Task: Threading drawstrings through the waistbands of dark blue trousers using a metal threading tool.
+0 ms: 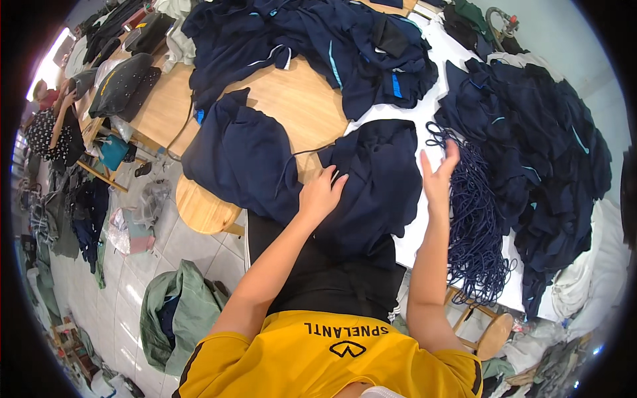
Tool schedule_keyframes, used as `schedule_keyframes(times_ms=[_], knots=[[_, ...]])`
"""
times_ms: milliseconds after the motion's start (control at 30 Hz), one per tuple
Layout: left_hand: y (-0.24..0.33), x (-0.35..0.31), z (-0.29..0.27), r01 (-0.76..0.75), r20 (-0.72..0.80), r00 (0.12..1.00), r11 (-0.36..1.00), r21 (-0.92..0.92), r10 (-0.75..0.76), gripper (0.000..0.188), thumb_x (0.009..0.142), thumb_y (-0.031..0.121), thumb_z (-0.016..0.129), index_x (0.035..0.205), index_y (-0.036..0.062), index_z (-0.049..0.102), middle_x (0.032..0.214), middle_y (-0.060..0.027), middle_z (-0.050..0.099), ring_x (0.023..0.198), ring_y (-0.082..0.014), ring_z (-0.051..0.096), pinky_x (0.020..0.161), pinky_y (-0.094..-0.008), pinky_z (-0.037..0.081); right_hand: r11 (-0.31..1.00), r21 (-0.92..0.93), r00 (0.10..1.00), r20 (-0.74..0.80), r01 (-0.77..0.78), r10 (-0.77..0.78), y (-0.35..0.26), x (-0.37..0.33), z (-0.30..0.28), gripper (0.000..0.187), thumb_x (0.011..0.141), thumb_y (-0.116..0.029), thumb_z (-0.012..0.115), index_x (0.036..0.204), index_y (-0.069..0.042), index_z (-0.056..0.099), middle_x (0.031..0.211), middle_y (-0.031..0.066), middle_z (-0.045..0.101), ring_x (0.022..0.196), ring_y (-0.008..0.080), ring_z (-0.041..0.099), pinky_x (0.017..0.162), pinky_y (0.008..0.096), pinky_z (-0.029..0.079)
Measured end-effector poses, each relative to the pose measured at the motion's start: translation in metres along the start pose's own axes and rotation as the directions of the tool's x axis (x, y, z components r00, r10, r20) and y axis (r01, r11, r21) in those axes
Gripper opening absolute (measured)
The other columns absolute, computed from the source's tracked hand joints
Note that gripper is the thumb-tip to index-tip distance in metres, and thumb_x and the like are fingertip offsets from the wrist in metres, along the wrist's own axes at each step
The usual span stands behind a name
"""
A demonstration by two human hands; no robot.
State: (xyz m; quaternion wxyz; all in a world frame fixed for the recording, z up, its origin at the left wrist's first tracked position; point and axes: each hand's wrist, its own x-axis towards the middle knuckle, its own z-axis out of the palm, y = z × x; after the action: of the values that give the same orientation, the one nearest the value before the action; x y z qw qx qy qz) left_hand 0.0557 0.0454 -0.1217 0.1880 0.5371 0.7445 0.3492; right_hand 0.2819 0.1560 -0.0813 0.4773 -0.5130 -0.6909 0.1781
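Observation:
Navy trousers (245, 152) lie spread across my lap and the table edge, one half to the left and the other to the right. My left hand (322, 194) is at their middle, thumb and fingers brought together at the fabric. Something small and thin seems to be between its fingertips, too small to name. A dark cord (292, 159) loops over the cloth beside this hand. My right hand (438, 174) is raised at the right, thumb and fingers apart, holding nothing I can see. It is beside a long bundle of navy drawstring cords (474, 219), whose looped end lies just beyond the fingers.
Piles of navy garments (298, 33) cover the table's far side and another heap (531, 146) lies at the right. A round wooden stool (206, 205) stands left, with a green sack (176, 312) on the floor. Another person (53, 126) is at the far left.

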Motion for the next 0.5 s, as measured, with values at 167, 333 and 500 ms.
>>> schedule_keyframes(times_ms=[167,333,500], knots=[[0.021,0.017,-0.005,-0.084,0.217,0.976,0.956,0.281,0.022,0.046,0.085,0.047,0.061,0.09,0.0025,0.069,0.088,-0.0171,0.065,0.082,-0.0385,0.066,0.07,-0.0473,0.053,0.902,-0.402,0.896,0.326,-0.157,0.301,-0.043,-0.099,0.031,0.099,0.066,-0.049,0.08,0.145,-0.014,0.03,0.147,0.032,0.02,0.133,0.0511,0.025,0.107,0.0561,0.027],[-0.012,0.028,-0.006,0.458,0.398,0.88,0.685,-0.566,-0.26,0.025,0.086,0.028,0.067,0.088,0.0029,0.066,0.063,-0.0009,0.056,0.052,-0.019,0.055,0.049,-0.0321,0.045,0.88,-0.471,0.964,0.255,0.063,0.068,-0.028,-0.11,0.027,0.043,0.074,-0.025,0.076,0.112,-0.016,0.06,0.137,0.02,0.046,0.107,0.041,0.049,0.087,0.0418,0.046],[-0.048,0.041,-0.077,0.392,0.559,0.797,-0.507,-0.768,-0.23,0.021,0.093,0.029,0.056,0.081,0.012,0.058,0.063,0.0018,0.053,0.04,-0.0046,0.032,0.037,-0.0188,0.026,0.76,0.146,0.703,0.519,-0.634,0.487,-0.031,-0.044,-0.037,0.041,0.09,-0.019,0.063,0.12,0.007,0.055,0.104,0.0124,0.066,0.095,0.0155,0.06,0.081,0.0267,0.048]])
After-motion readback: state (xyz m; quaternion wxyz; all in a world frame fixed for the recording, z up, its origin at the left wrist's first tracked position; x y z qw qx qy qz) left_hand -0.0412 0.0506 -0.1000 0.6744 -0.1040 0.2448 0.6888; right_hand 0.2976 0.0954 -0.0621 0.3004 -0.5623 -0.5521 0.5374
